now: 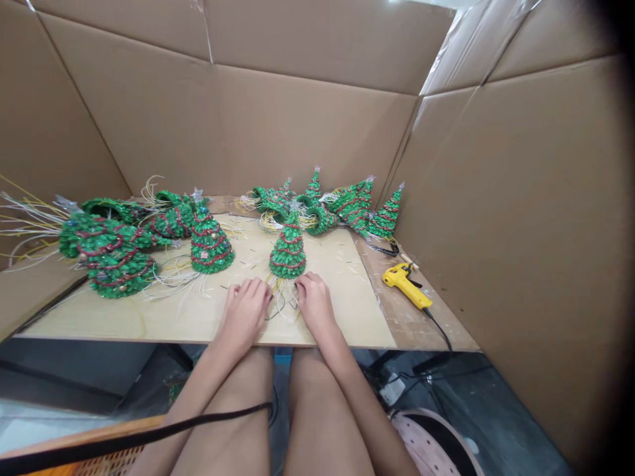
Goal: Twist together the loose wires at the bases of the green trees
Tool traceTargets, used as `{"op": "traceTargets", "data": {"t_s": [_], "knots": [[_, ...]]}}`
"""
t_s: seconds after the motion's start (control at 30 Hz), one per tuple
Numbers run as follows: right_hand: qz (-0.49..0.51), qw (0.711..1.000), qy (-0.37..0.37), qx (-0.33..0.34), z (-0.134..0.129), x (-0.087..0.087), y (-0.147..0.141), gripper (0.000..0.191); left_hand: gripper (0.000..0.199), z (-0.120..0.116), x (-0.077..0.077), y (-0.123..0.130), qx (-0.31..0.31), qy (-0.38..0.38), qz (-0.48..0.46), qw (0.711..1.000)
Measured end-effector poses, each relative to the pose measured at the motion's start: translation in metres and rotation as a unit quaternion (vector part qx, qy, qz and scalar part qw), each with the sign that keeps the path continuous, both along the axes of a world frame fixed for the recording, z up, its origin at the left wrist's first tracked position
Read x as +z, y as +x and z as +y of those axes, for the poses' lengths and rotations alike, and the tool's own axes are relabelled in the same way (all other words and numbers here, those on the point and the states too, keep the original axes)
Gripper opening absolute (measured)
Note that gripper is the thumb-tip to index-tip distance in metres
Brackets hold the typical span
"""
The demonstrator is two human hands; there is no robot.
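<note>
A small green Christmas tree [288, 248] with red garland and a clear star on top stands upright on the board in front of me. Thin white, yellow and dark wires [282, 305] spread from its base toward me. My left hand [248, 305] is at the left of these wires, fingers curled and closed; whatever they grip is hidden. On the other side, close to the tree's base, my right hand [315, 297] has its fingertips pinched together at the wires. Another decorated tree [211, 244] stands upright to the left, with pale wires in front of it.
A larger tree [116, 258] and several others lie or stand at the left; more trees [354, 205] crowd the back right. A yellow glue gun [407, 285] lies on the right, its cord running off the table edge. Cardboard walls [317, 106] enclose the pale board [173, 320].
</note>
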State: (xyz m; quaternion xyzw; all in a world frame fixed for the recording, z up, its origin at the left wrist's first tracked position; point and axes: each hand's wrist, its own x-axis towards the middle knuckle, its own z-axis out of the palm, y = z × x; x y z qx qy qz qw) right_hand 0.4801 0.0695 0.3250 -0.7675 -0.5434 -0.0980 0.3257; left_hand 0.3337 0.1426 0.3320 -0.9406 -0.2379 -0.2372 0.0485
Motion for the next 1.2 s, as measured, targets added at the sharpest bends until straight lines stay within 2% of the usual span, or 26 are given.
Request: {"op": "traceTargets", "data": {"t_s": [0.13,0.23,0.3,0.37,0.47,0.53,0.67,0.83,0.9,1.1,1.2], "knots": [[0.031,0.999,0.043,-0.001,-0.002,-0.001,0.000,0.023,0.017,0.012,0.013,-0.017,0.035,-0.027,-0.063,0.997],[0.067,0.996,0.062,-0.009,-0.004,0.001,0.000,0.022,0.023,0.028,0.029,-0.020,0.101,-0.025,-0.093,0.990],[0.084,0.994,0.073,-0.014,-0.006,0.003,-0.001,0.022,0.017,0.036,0.036,-0.020,0.122,-0.041,-0.105,0.986],[0.091,0.992,0.086,-0.019,-0.007,0.004,-0.002,0.022,0.015,0.037,0.039,-0.019,0.059,-0.073,-0.100,0.991],[0.099,0.988,0.117,-0.022,-0.008,0.006,-0.002,0.022,0.014,0.026,0.036,-0.019,-0.104,-0.116,-0.050,0.986],[0.106,0.984,0.141,-0.023,-0.009,0.006,-0.002,0.023,0.013,0.015,0.032,-0.019,-0.158,-0.134,-0.010,0.978],[0.111,0.981,0.157,-0.024,-0.010,0.006,-0.002,0.023,0.015,-0.001,0.023,-0.017,-0.174,-0.160,0.027,0.971],[0.141,0.974,0.173,-0.018,-0.010,0.005,-0.002,0.022,0.009,0.000,0.016,-0.021,-0.161,-0.167,0.022,0.972],[0.193,0.961,0.198,-0.010,-0.010,0.005,-0.002,0.021,0.009,0.003,0.014,-0.024,-0.151,-0.169,0.017,0.974],[0.372,0.890,0.264,-0.010,-0.023,0.002,0.007,0.013,0.011,0.005,0.003,-0.031,-0.139,-0.187,-0.002,0.972],[0.388,0.893,0.228,0.006,-0.036,-0.001,0.010,0.008,0.012,0.004,0.000,-0.032,-0.140,-0.194,-0.021,0.971]]}}
